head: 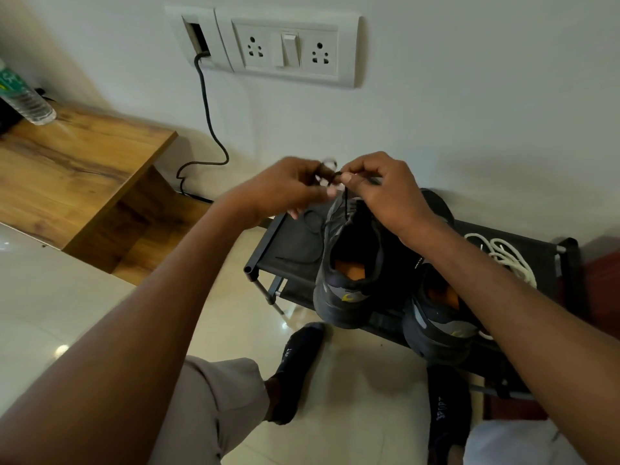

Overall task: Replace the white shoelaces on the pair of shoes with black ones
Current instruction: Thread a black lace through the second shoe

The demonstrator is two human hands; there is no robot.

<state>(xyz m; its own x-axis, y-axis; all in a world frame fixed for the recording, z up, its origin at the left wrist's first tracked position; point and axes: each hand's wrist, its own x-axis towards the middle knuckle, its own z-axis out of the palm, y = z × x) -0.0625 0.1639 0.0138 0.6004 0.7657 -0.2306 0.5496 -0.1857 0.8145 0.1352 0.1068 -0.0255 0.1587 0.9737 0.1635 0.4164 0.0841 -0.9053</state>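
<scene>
A: Two hands up over the left shoe (349, 260), which sits on the black rack (295, 250). Left hand (285, 189) and right hand (385, 193) both pinch the black lace (344, 199) at the tongue.

B: Lace direction?

A: Runs straight up from the eyelets into the fingers, hands level, nearly touching. Looks like knot tying.

B: White laces (506, 256)?

A: Loose on the rack, right of the other shoe (439, 327).

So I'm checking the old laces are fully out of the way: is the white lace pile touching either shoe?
Cannot tell. In the head view the white laces lie on the rack right of the shoes, but the right forearm covers the space between them and the right shoe.
</scene>
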